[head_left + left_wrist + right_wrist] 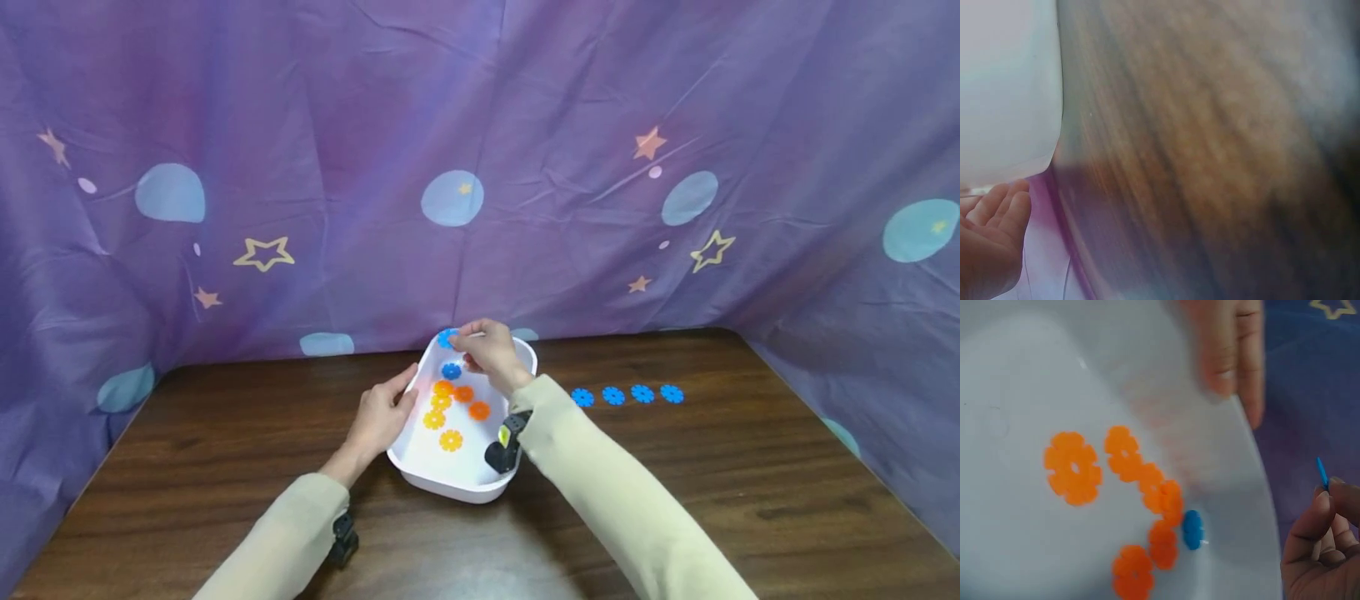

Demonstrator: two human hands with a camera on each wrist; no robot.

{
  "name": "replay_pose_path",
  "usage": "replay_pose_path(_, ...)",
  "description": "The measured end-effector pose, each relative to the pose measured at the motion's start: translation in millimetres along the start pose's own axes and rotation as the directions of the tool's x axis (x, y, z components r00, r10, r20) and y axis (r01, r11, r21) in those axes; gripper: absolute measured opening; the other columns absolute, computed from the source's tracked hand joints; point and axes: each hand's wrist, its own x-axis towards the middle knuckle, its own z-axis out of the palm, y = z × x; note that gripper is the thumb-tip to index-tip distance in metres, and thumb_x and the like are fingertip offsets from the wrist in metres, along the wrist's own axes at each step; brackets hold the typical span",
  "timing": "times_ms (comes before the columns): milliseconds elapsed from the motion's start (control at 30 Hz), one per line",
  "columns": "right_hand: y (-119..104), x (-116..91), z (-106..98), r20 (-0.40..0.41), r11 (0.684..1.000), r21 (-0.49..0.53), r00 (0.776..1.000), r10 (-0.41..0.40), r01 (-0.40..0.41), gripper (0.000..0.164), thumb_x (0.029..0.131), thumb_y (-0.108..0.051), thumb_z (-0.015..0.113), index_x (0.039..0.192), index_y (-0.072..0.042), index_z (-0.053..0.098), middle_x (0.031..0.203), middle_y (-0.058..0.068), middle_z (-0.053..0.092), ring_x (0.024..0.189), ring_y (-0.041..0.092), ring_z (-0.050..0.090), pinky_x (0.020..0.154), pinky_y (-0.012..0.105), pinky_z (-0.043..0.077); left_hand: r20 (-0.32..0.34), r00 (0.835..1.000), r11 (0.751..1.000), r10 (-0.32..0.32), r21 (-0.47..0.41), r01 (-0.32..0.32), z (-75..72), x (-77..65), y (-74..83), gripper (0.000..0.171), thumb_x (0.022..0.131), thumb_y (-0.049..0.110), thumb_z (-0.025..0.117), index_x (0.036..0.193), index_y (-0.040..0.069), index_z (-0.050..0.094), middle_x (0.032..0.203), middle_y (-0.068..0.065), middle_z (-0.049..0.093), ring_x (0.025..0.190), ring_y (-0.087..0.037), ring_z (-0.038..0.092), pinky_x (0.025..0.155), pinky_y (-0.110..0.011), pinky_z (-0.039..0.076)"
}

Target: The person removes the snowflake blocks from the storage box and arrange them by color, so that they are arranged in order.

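A white plastic tray (431, 462) sits tilted at an angle on the table. My left hand (378, 419) grips its left wall, thumb over the rim and fingers outside, as the right wrist view also shows. Above the tray's far end, my right hand (491, 350) pinches a blue notched plastic disc (446, 338) between thumb and fingertips; in the right wrist view this disc (1321, 471) appears edge-on. Inside the tray lie another blue disc (451, 371) and several orange and yellow discs (451, 440).
Several blue discs (642, 393) form a row on the brown wooden table (720, 467) right of the tray. A purple cloth (375, 183) with stars hangs behind the table and along its sides. Each wrist carries a small black camera (344, 540).
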Motion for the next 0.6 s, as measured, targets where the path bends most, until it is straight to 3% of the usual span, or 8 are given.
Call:
replay_pose_path(233,-2,-1,-45,-0.029,0.998,0.063,1.0,0.003,-0.001,0.014,0.086,-0.005,0.064,0.095,-0.004,0.054,0.067,-0.003,0.06,0.047,0.004,0.045,0.047,0.016,0.042,0.011,1.0,1.0,-0.025,-0.006,0.025,0.1,0.2,-0.4,0.042,0.094,0.014,0.054,0.135,0.006,0.051,0.131,-0.013,0.055,0.092,-0.024,0.059,0.085,-0.042,0.049)
replay_pose_path(600,28,-7,-161,-0.136,0.999,0.027,0.99,0.021,-0.017,0.012,0.089,-0.006,0.06,0.097,-0.003,0.05,0.066,-0.008,0.057,0.051,0.001,0.048,0.048,0.014,0.045,0.022,0.999,0.999,-0.035,-0.028,0.036,-0.2,-0.6,2.3,0.042,0.094,0.013,0.053,0.135,0.005,0.05,0.133,-0.012,0.054,0.094,-0.024,0.059,0.085,-0.041,0.048)
